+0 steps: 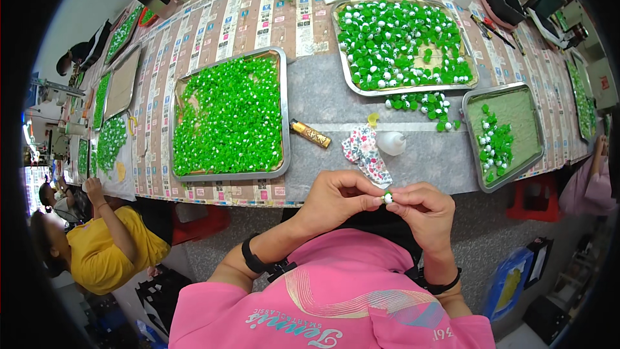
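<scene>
Head view: left hand (339, 197) and right hand (423, 210) pinched on tiny white-and-green piece (387, 198), mostly hidden by fingertips.

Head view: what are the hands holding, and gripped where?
Both hands, left hand and right hand, pinch one small white-and-green piece between their fingertips, one from each side. Exact contact points are too small to tell.

Small assembly workshop — long worktable (258, 19) papered with printed sheets, rectangular steel trays (285, 110) heaped with tiny green plastic pieces (229, 116), more such trays (504, 136) down the line, another worker in a yellow shirt (106, 249) seated alongside.
</scene>
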